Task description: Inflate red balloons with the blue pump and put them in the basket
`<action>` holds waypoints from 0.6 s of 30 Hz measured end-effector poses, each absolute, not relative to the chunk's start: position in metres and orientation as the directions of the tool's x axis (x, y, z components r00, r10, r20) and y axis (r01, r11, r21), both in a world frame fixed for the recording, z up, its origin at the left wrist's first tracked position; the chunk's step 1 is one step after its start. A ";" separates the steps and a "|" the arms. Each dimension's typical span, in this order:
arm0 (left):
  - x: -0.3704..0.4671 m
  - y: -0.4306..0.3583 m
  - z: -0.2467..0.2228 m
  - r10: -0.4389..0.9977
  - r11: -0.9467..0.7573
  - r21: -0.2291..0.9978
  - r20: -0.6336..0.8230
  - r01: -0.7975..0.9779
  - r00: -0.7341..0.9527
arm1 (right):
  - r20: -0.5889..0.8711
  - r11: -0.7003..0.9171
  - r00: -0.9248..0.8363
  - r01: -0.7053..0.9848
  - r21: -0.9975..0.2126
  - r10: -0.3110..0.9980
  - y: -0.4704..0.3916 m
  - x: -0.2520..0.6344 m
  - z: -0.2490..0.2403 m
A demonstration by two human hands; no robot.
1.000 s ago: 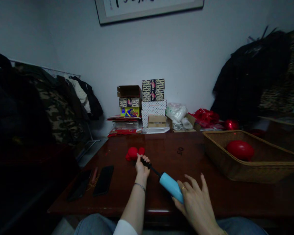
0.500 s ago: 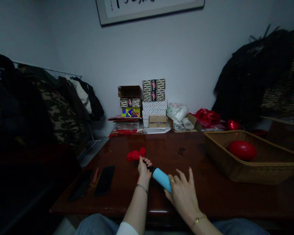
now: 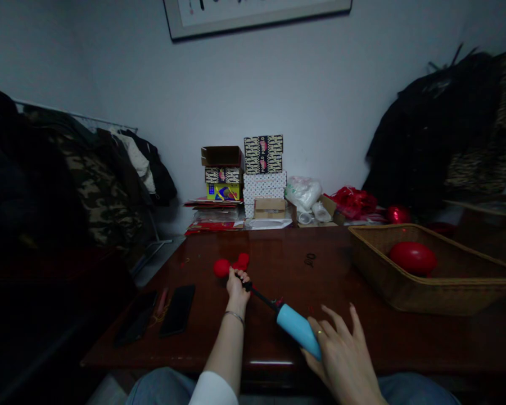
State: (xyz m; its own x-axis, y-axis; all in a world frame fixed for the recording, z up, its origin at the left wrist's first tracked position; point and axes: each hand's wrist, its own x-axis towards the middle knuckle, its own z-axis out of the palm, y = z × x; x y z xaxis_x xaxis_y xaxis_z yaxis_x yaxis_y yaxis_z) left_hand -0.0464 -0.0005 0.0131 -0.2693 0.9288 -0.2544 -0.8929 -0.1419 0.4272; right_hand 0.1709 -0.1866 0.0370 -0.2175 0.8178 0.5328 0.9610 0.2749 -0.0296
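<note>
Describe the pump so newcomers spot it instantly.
Find the brown table, then the left hand and right hand over its near side. The hand pump stretches between them. Its light-blue barrel sets it apart from the black phone and the red balloon in the wicker basket.

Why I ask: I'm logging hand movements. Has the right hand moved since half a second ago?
Yes: judged against the wicker basket, the right hand has shifted rightward and slightly down in view.

A framed piece of calligraphy [image 3: 257, 14] is hanging at top centre, clothes [image 3: 103, 188] are hanging at left, boxes [image 3: 263, 154] are standing stacked mid-frame, a black phone [image 3: 177, 310] is lying lower left.
</note>
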 end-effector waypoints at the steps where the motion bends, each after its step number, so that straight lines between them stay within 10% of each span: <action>1: -0.045 -0.001 0.013 0.931 -0.140 0.420 -0.253 -0.897 -0.264 | 0.533 0.265 -0.209 0.964 -0.029 0.820 -0.187 0.170 0.038; 18: -0.007 -0.015 0.000 0.947 -0.099 0.486 -0.220 -0.868 -0.232 | 0.459 0.219 -0.159 0.973 -0.079 0.874 -0.152 0.130 0.046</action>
